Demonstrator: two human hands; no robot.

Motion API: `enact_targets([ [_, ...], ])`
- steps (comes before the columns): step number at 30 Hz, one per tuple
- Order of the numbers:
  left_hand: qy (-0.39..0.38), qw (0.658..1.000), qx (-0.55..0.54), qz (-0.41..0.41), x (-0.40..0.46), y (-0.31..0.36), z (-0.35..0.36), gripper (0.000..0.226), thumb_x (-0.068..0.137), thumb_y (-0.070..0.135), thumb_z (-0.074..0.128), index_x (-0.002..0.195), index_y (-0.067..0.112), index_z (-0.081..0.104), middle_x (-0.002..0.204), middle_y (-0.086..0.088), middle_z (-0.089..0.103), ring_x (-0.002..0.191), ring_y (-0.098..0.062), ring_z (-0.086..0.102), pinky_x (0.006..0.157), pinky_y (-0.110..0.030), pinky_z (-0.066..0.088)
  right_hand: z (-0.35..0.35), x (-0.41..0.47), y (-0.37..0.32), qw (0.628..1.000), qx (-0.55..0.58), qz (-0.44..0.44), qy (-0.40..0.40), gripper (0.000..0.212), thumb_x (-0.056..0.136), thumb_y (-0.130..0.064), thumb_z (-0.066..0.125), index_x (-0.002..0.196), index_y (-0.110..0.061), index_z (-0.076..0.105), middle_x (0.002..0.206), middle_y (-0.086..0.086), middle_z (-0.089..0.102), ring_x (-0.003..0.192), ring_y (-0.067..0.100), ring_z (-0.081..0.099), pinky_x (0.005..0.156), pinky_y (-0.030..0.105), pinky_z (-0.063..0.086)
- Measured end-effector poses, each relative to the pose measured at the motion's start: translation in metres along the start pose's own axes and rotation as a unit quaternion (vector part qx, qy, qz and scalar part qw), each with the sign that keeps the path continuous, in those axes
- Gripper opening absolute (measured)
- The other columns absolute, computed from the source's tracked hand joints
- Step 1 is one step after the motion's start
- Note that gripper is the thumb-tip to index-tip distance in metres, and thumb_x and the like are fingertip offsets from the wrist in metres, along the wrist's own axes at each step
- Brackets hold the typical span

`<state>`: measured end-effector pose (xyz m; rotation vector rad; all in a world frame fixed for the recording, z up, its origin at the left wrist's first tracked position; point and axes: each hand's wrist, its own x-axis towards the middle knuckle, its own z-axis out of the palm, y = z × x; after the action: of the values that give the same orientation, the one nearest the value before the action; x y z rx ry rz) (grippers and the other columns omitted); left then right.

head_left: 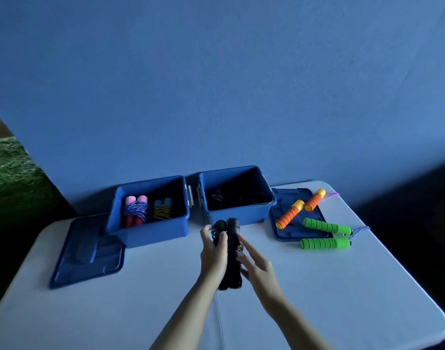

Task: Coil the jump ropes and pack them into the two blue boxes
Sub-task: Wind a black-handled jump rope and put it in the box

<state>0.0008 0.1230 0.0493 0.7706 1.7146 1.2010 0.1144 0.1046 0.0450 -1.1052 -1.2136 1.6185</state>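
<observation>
My left hand (213, 251) grips a coiled black jump rope (232, 253) by its two handles, above the table in front of the right blue box (241, 213). My right hand (256, 263) touches the bundle's right side with its fingers stretched along it. The right box holds dark rope, hard to make out. In the left blue box (150, 231) lie a pink-and-red-handled rope bundle (136, 210) and a blue-handled bundle (162, 209). Orange handles (301, 208) and green handles (326, 234) lie loose at the right.
One blue lid (87, 253) lies flat left of the left box. A second lid (289, 231) lies right of the right box, under the orange handles. The white table (317, 299) ends at a blue wall behind the boxes. Thin cords trail off the right edge.
</observation>
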Motion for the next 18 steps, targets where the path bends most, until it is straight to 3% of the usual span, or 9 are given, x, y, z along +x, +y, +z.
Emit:
enact_targets([
  [3, -0.013, 1.0, 0.017, -0.019, 0.018, 0.004, 0.005, 0.02, 0.097, 0.037, 0.046, 0.115, 0.032, 0.038, 0.093, -0.003, 0.06, 0.075, -0.012, 0.058, 0.06, -0.028, 0.043, -0.008, 0.011, -0.006, 0.999, -0.035, -0.009, 0.005, 0.038, 0.096, -0.007, 0.048, 0.126, -0.03, 0.056, 0.12, -0.013, 0.065, 0.11, 0.002, 0.061, 0.088, 0.016, 0.05],
  [7, -0.014, 0.999, 0.042, -0.016, 0.047, 0.014, 0.019, 0.027, 0.096, 0.04, 0.048, 0.117, 0.025, 0.042, 0.1, -0.007, 0.063, 0.077, -0.02, 0.06, 0.073, -0.035, 0.05, -0.026, 0.037, -0.012, 0.995, -0.104, -0.008, 0.007, 0.038, 0.096, -0.01, 0.05, 0.126, -0.032, 0.058, 0.128, -0.012, 0.06, 0.113, 0.004, 0.059, 0.101, 0.026, 0.044],
  [9, -0.01, 0.999, 0.04, -0.02, 0.062, 0.023, 0.028, 0.029, 0.095, 0.041, 0.049, 0.118, 0.024, 0.042, 0.093, -0.004, 0.062, 0.075, -0.022, 0.062, 0.068, -0.033, 0.051, -0.038, 0.059, -0.013, 0.985, -0.162, -0.025, 0.046, 0.036, 0.094, -0.007, 0.052, 0.122, -0.027, 0.061, 0.129, -0.008, 0.06, 0.114, 0.003, 0.057, 0.098, 0.012, 0.041],
  [11, -0.006, 0.999, 0.035, -0.021, 0.081, 0.033, 0.039, 0.032, 0.096, 0.041, 0.049, 0.121, 0.023, 0.041, 0.098, -0.006, 0.062, 0.082, -0.026, 0.062, 0.073, -0.035, 0.052, -0.053, 0.083, -0.015, 0.958, -0.253, -0.065, 0.12, 0.032, 0.091, -0.004, 0.055, 0.117, -0.02, 0.065, 0.125, -0.003, 0.061, 0.112, 0.006, 0.057, 0.087, 0.002, 0.038],
  [14, 0.017, 0.999, 0.018, -0.022, 0.112, 0.048, 0.057, 0.033, 0.095, 0.039, 0.051, 0.12, 0.021, 0.041, 0.104, -0.011, 0.062, 0.091, -0.031, 0.063, 0.085, -0.045, 0.052, -0.08, 0.122, -0.016, 0.913, -0.347, -0.107, 0.183, 0.031, 0.086, -0.001, 0.059, 0.114, -0.013, 0.067, 0.118, 0.003, 0.062, 0.11, 0.014, 0.057, 0.087, 0.008, 0.035],
  [18, 0.044, 0.998, -0.008, -0.039, 0.152, 0.063, 0.081, 0.026, 0.095, 0.036, 0.053, 0.112, 0.02, 0.041, 0.095, -0.012, 0.061, 0.081, -0.03, 0.063, 0.079, -0.045, 0.055, -0.111, 0.167, -0.006, 0.879, -0.432, -0.104, 0.175, 0.031, 0.083, -0.002, 0.066, 0.112, -0.011, 0.069, 0.115, 0.011, 0.058, 0.105, 0.024, 0.058, 0.086, 0.017, 0.037],
])
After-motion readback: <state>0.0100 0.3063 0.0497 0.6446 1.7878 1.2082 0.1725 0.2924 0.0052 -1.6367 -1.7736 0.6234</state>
